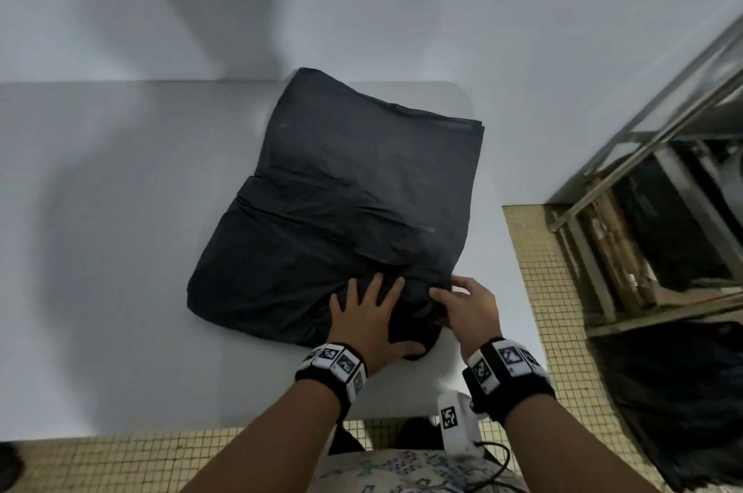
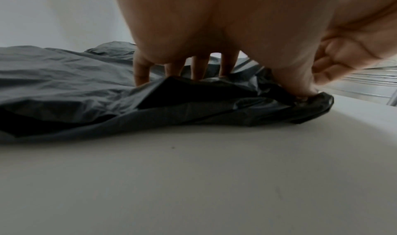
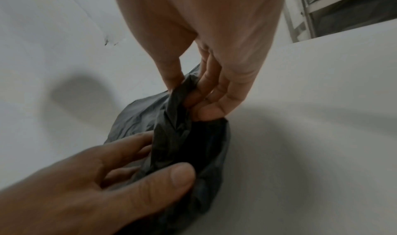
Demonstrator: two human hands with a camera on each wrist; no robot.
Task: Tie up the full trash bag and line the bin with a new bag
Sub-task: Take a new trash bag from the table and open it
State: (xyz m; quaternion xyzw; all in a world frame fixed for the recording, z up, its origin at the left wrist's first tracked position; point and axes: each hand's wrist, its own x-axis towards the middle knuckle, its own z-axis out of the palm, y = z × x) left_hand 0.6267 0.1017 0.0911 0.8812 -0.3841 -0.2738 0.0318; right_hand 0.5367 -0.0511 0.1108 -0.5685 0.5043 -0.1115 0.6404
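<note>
A black trash bag [image 1: 341,191] lies flattened on the white table [image 1: 120,251], its near corner crumpled. My left hand [image 1: 370,315] rests on that corner with fingers spread and straight, pressing the plastic down; the thumb lies along the bunched near edge. In the left wrist view the fingertips [image 2: 141,70] stand on the bag [image 2: 64,85]. My right hand [image 1: 462,307] is just to the right and pinches a raised fold of the bag [image 3: 182,136] between thumb and fingers [image 3: 206,92]. No bin is in view.
The table's right edge runs close past my right hand, with tan tiled floor [image 1: 542,311] beyond. A metal shelf rack [image 1: 663,171] stands at the right with dark bags [image 1: 683,392] below it. A white wall backs the table.
</note>
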